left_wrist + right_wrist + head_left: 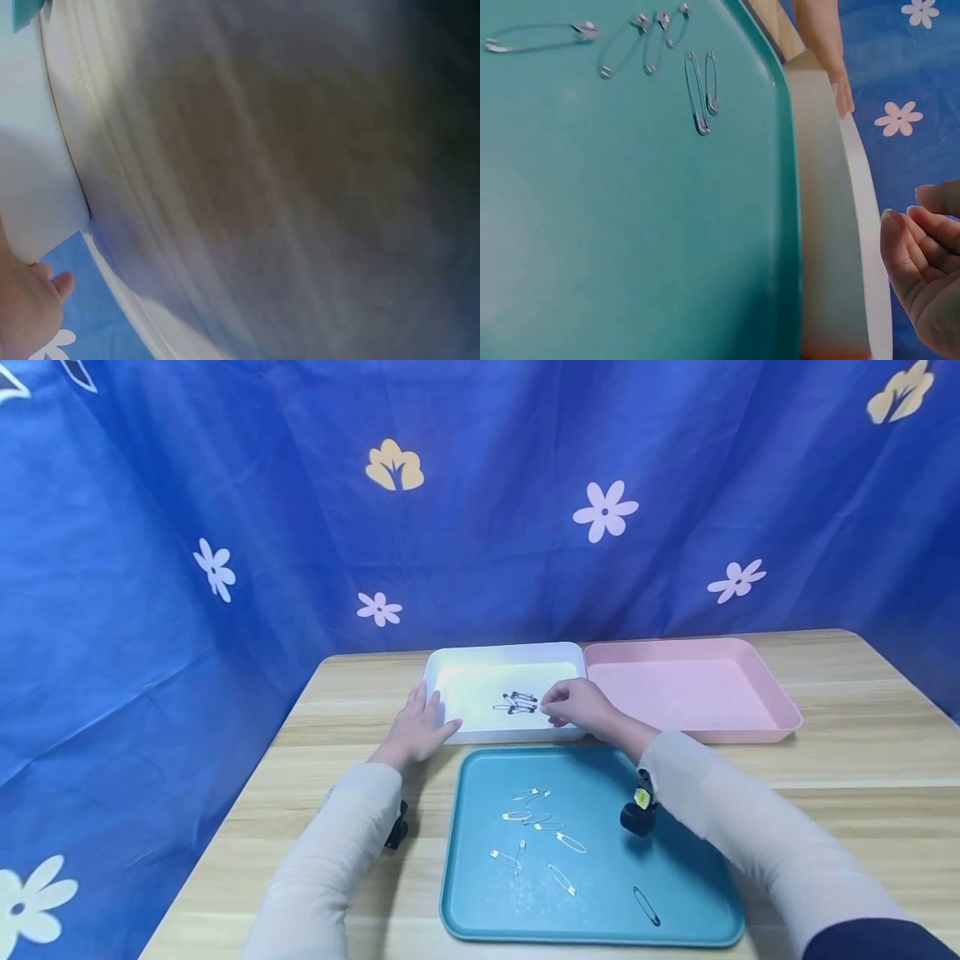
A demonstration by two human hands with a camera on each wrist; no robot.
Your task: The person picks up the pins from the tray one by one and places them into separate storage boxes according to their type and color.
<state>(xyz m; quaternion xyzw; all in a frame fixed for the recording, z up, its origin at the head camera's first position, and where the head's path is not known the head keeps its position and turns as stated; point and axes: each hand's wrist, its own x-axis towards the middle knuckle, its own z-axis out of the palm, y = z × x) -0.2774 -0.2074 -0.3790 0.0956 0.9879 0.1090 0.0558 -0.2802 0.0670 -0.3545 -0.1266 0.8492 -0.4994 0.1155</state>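
By the desk's (885, 760) far edge, the spread left grip (416, 727) touches one white tray (476, 681) and the right grip (581, 703), loosely curled, holds nothing visible, with perhaps five black pins (521, 700) inside and ten silver pins (516, 816) on one teal tray (615, 868).

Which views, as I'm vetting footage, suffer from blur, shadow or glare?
Head view: the right sleeve shades part of the teal tray; left wrist view: tabletop blurred, darkening rightward; right wrist view: pale sheen at the tray's lower left, shadow lower right.
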